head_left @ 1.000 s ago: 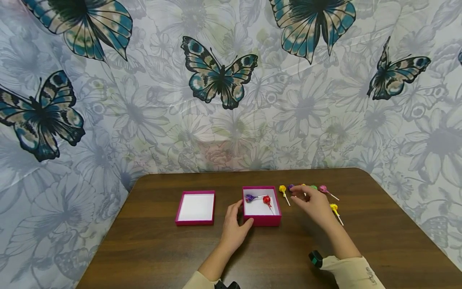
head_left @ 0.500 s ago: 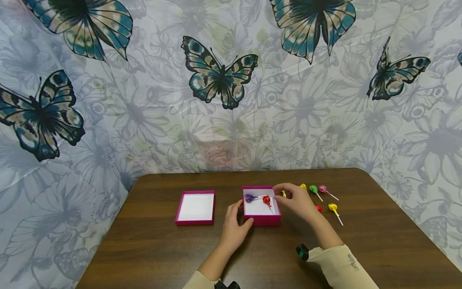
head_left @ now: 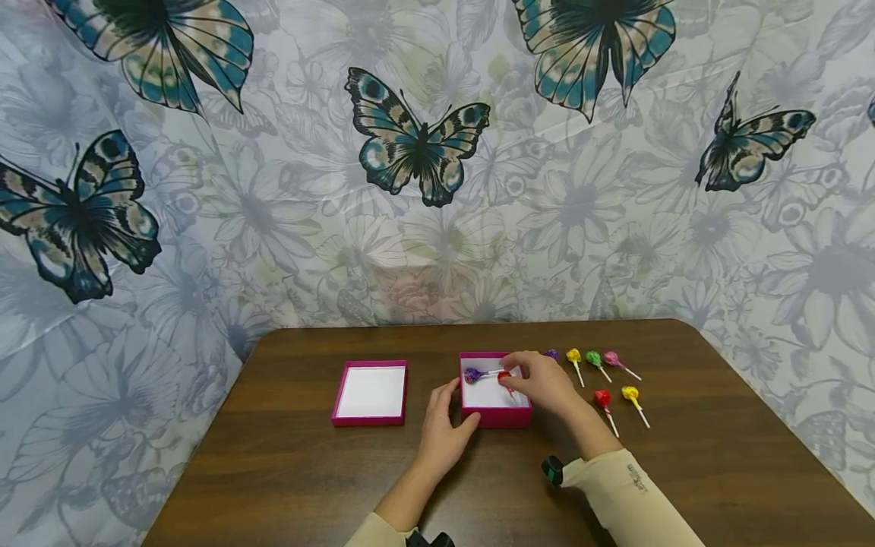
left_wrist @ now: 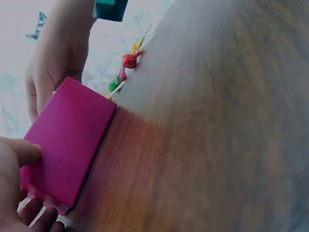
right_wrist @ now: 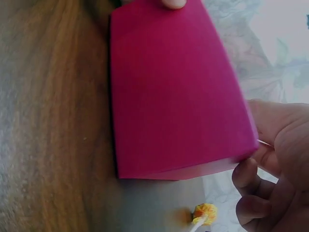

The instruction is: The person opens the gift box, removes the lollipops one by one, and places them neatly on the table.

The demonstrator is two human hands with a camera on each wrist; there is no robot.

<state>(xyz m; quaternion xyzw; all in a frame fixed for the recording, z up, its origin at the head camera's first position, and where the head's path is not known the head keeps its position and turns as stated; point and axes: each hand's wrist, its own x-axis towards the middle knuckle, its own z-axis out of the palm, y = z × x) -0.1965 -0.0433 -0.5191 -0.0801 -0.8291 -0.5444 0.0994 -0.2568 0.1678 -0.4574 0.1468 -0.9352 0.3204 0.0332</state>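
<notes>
An open pink box [head_left: 495, 418] with a white inside stands on the table, a purple lollipop [head_left: 472, 375] and a red lollipop [head_left: 503, 374] lying in it. My left hand [head_left: 440, 437] grips its left side; in the left wrist view the thumb [left_wrist: 30, 151] rests on the front face and the fingers bend round the corner. Over the box's right rim reaches my right hand [head_left: 543, 382], thumb and index finger apart at the red lollipop, partly covering it. In the right wrist view the box wall [right_wrist: 174, 92] hides those fingertips.
The pink lid [head_left: 372, 393] lies left of the box, white inside up. Right of the box are several lollipops, among them a green lollipop [head_left: 593, 358], a pink lollipop [head_left: 611, 358], another red lollipop [head_left: 602, 399] and a yellow lollipop [head_left: 630, 393]. A patterned cloth [head_left: 437, 258] hangs behind.
My right hand has moved left from above the loose lollipops into the box opening, uncovering several of them on the table. The left hand and box have stayed in place.
</notes>
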